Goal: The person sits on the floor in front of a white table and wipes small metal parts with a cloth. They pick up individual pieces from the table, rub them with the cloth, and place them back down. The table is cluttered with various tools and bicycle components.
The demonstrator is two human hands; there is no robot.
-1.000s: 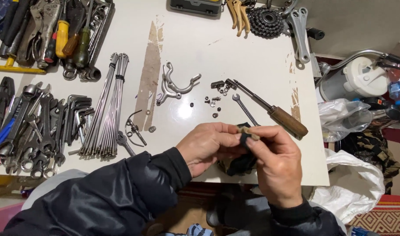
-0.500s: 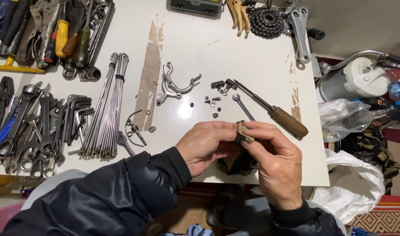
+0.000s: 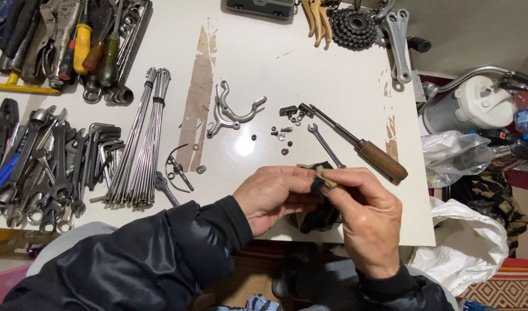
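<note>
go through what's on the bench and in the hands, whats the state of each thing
left hand: pinching a small tan part together with the right hand
right hand: fingers closed on the same part
small tan part: held above the table edge, wrapped in a dark rag
dark rag: hanging below the hands
wooden-handled screwdriver: lying flat, untouched
small wrench: lying flat
spokes: bundled, lying flat
brake arms: loose on the table

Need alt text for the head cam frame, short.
Two bare hands, left hand and right hand, pinch a small tan part wrapped in a dark rag over a white table. Beyond them lie small nuts, a wooden-handled tool, a bundle of spokes and wrenches.
</note>
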